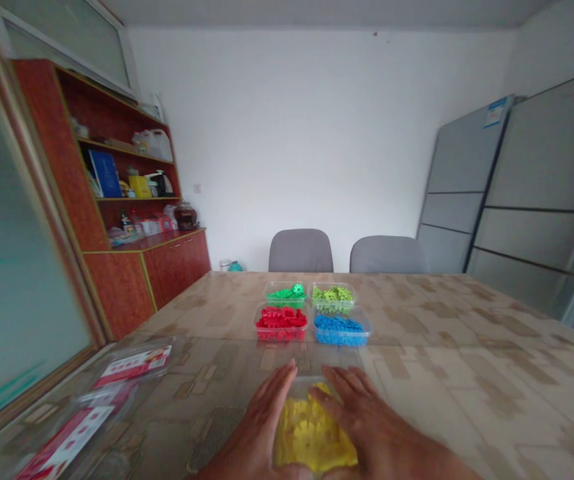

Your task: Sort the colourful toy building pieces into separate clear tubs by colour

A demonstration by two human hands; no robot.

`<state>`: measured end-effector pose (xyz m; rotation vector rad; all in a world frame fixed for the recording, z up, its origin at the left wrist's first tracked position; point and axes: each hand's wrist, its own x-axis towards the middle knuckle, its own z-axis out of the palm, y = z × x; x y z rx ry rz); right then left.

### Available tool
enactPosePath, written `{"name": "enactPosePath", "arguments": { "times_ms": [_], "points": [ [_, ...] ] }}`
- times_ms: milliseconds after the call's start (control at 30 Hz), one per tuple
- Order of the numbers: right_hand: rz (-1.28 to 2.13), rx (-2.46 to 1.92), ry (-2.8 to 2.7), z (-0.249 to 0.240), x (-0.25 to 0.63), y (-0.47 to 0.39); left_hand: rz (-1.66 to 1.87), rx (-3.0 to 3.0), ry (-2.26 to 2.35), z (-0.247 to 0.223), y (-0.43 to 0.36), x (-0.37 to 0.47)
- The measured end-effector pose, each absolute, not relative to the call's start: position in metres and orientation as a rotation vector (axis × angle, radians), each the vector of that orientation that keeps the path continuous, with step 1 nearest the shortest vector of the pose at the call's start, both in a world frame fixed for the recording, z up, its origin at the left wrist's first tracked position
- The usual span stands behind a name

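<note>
Close to me on the table, a clear plastic box [303,380] holds yellow notched plastic pieces [311,433]. My left hand [261,423] wraps the box's left side, fingers pointing forward and thumb at the near edge. On the opposite side, my right hand [367,417] grips it, with its fingers partly over the top right corner. The hands hide both side walls, and the near part is cut off by the frame's bottom edge. Beyond it stand similar boxes of red pieces [281,320], blue pieces [341,327], green pieces [287,295] and lime pieces [333,295].
Clear plastic packages with red and white cards, one farther [137,365] and one nearer [74,433], lie at the left of the patterned table [441,347]. Two grey chairs [301,250] stand behind the far edge. A red-brown cabinet [177,267] is at the left.
</note>
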<state>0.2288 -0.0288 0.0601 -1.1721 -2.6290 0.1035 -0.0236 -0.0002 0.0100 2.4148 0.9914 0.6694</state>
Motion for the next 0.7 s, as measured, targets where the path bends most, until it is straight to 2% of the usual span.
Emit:
{"name": "enactPosePath", "arguments": {
  "times_ms": [200,533,700],
  "points": [
    [0.249,-1.2,-2.644,0.064,0.207,-0.023,0.881,2.437,0.957,-0.007,0.002,-0.03],
    [0.032,-1.155,-2.623,0.05,0.195,-0.016,0.811,2.553,1.002,0.0,-0.003,-0.028],
    [0.111,-1.151,-2.675,0.07,0.215,-0.02,0.799,2.492,0.95,0.013,-0.006,-0.02]
  ]
}}
